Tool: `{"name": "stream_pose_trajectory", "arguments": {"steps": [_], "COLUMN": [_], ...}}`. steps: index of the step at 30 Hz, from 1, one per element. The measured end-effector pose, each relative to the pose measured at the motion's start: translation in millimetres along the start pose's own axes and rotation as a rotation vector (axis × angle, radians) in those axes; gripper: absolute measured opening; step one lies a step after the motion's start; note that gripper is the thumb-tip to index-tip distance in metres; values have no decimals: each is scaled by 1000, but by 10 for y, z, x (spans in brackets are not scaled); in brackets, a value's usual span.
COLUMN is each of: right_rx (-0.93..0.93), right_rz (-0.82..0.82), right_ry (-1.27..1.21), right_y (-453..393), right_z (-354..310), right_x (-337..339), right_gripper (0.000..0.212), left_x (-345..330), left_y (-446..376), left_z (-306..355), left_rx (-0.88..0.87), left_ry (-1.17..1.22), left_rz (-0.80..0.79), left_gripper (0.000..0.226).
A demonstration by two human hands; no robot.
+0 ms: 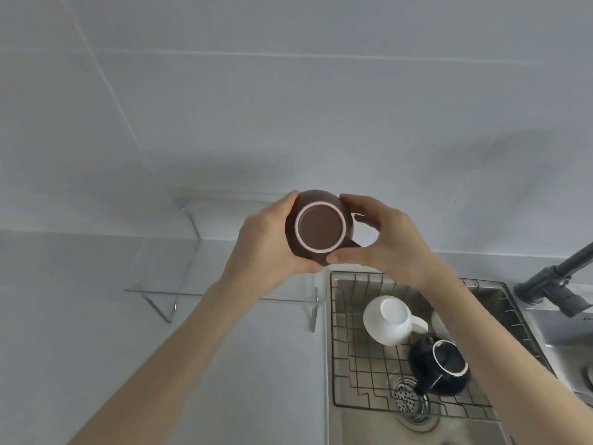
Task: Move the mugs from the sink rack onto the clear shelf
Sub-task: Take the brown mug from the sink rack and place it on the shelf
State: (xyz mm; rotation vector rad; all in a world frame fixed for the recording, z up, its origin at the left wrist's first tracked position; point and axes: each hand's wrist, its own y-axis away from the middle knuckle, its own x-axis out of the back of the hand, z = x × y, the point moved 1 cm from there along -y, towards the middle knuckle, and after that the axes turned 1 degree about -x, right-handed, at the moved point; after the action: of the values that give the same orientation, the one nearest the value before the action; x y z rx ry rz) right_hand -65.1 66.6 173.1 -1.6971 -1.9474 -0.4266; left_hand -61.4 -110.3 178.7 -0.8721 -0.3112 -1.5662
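Note:
A brown mug [321, 227] is held upside down, its base with a pale ring facing me, above the clear shelf [179, 292]. My left hand [266, 239] grips its left side and my right hand [382, 239] holds its right side near the handle. In the wire sink rack [353, 361] at the lower right, a white mug [390, 319] and a dark blue mug [441, 367] lie inverted. My right forearm hides part of another pale object behind them.
The rack rests over a steel sink [369, 425] with a drain [412, 399] below it. A dark grey faucet [558, 281] rises at the right edge. The white counter [64, 316] runs under the shelf, backed by a pale tiled wall [288, 91].

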Motion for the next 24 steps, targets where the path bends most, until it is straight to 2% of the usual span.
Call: {"name": "stream_pose_trajectory", "arguments": {"steps": [4, 9, 13, 18, 24], "right_rx": [39, 76, 52, 39, 28], "right_rz": [-177, -409, -567, -645, -677], "right_ry": [-49, -21, 14, 64, 69], "right_y": [-545, -1264, -1745, -2091, -2180], "right_z": [-247, -464, -496, -439, -494], "right_x": [-399, -936, -1337, -1638, -1688], "right_gripper": [79, 64, 64, 68, 58], "left_x": [400, 667, 734, 694, 621], "left_y": [-76, -199, -290, -353, -387], "left_z": [-441, -1105, -1571, -1888, -1952], "left_rx": [131, 313, 414, 493, 530], "left_ry": [-4, 70, 40, -2, -21], "left_rz": [67, 153, 239, 300, 339], "left_gripper": [69, 71, 72, 70, 69]}}
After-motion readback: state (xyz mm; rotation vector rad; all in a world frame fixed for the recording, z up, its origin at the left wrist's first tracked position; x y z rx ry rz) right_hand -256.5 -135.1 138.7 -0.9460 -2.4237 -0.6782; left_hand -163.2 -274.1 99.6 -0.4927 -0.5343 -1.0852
